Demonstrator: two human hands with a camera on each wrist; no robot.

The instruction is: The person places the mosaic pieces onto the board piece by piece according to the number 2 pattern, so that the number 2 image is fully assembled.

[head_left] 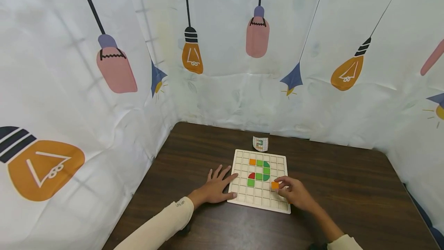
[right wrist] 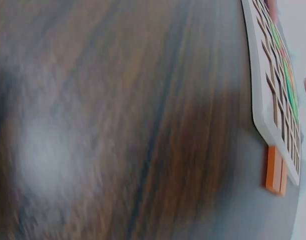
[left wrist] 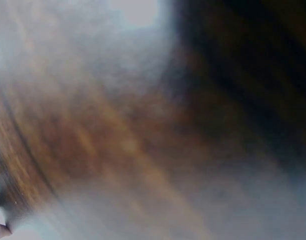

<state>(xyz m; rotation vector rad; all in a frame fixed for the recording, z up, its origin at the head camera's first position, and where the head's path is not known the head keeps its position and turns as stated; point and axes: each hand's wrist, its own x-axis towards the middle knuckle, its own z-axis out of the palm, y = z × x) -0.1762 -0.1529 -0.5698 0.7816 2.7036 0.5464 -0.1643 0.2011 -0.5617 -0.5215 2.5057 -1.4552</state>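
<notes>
A pale grid board point(head_left: 243, 196) lies on the dark wooden table, with several coloured tiles set in its squares. Among them are an orange square point(head_left: 252, 162), green squares point(head_left: 259, 176), green rounded pieces point(head_left: 266, 164) and a red rounded piece point(head_left: 251, 175). Fingers spread, my left hand point(head_left: 216, 189) rests at the board's left edge, thumb and a fingertip on it. Over the board's right side, my right hand point(head_left: 295, 193) pinches an orange square tile point(head_left: 275, 185). Beside the board's rim, more orange pieces point(right wrist: 275, 170) appear in the right wrist view.
A small curled card point(head_left: 260, 144) with a printed coloured grid pattern lies just behind the board. The brown table point(head_left: 333, 173) extends to both sides. White cloth with printed lamps point(head_left: 222, 99) hangs behind and to the left of it. The left wrist view is mostly blurred tabletop.
</notes>
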